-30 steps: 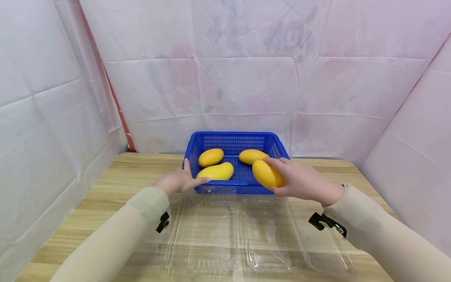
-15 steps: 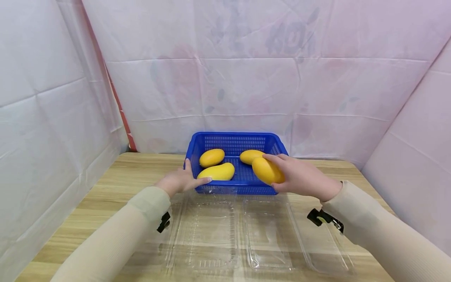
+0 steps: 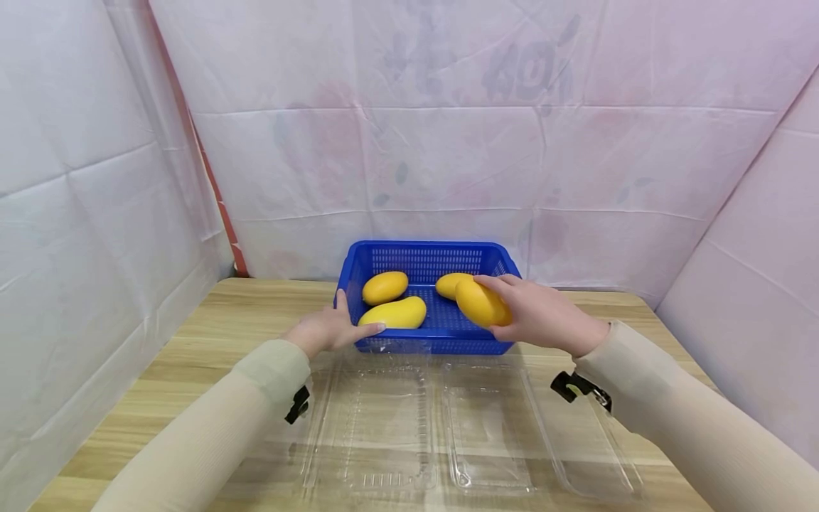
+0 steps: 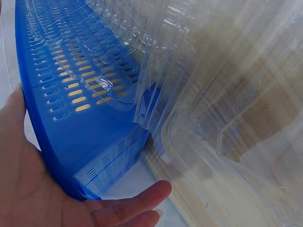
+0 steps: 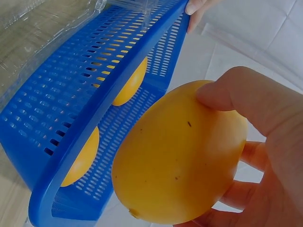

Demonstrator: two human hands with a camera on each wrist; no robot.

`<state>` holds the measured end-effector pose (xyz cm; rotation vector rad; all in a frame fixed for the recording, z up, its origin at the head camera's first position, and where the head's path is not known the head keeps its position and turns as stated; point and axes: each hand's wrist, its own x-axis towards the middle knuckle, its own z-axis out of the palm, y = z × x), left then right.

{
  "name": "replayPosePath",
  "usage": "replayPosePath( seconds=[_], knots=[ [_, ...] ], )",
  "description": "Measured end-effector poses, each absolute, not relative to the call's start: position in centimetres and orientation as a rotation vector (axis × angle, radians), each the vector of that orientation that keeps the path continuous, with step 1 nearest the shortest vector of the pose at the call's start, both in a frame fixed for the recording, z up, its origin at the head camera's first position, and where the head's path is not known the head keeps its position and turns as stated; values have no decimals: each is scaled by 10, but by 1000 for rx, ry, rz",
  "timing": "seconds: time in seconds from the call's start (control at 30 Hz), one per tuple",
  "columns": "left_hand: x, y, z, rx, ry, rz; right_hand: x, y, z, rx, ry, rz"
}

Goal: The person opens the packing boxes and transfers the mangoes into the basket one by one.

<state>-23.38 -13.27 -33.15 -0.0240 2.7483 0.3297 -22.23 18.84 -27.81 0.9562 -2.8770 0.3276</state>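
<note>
In the head view, my right hand (image 3: 547, 316) holds a yellow mango (image 3: 483, 304) above the right part of a blue plastic basket (image 3: 435, 333). The right wrist view shows the thumb on the near side of that mango (image 5: 175, 156) and fingers behind it. My left hand (image 3: 326, 329) grips the basket's front left corner, its thumb lying along the front rim. Inside the basket are a long yellow mango (image 3: 393, 313) at front left, another mango (image 3: 385, 287) behind it, and a mango (image 3: 451, 284) at right, partly hidden by the held one.
Clear plastic clamshell boxes lie in front of the basket on the wooden table (image 3: 224, 313): a left box (image 3: 387, 427) and a right box (image 3: 489, 434), with lids spread. White sheets (image 3: 448, 156) hang behind and at both sides.
My right hand has lifted the mango slightly and brought it a little left, over the basket. The left hand stays at the basket's corner.
</note>
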Motion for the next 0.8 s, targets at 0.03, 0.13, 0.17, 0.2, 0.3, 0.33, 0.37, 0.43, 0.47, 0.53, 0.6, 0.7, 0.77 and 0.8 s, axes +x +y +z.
replayPosePath(
  seconds=[0.03, 0.13, 0.17, 0.2, 0.3, 0.33, 0.37, 0.43, 0.47, 0.53, 0.6, 0.7, 0.77, 0.8],
  knots=[
    [-234, -133, -332, -24, 2749, 332, -223, 188, -278, 957, -2878, 329],
    [-234, -133, -332, -24, 2749, 334, -227, 187, -279, 961, -2879, 330],
    [-234, -133, -332, -23, 2749, 334, -228, 187, -279, 961, -2880, 328],
    [-234, -133, -332, -22, 2751, 332, -229, 186, -278, 963, -2881, 328],
    [-234, -134, -333, -16, 2755, 326, -231, 185, -278, 966, -2888, 332],
    [-234, -134, -333, -14, 2758, 324, -233, 185, -278, 968, -2890, 334],
    [-235, -135, -333, -13, 2761, 322, -234, 185, -278, 969, -2892, 332],
    [-234, -135, -333, -14, 2763, 321, -237, 184, -278, 977, -2897, 319],
    [-234, -134, -333, -16, 2763, 324, -238, 184, -278, 980, -2900, 307],
    [-233, -134, -333, -20, 2761, 325, -242, 183, -279, 991, -2904, 284],
    [-233, -134, -334, -25, 2757, 327, -245, 182, -280, 999, -2907, 264],
    [-233, -134, -334, -31, 2758, 327, -250, 181, -281, 1004, -2922, 253],
    [-233, -133, -335, -29, 2763, 327, -252, 180, -280, 1007, -2940, 241],
    [-233, -133, -335, -29, 2763, 328, -254, 180, -280, 1009, -2950, 227]
  ],
)
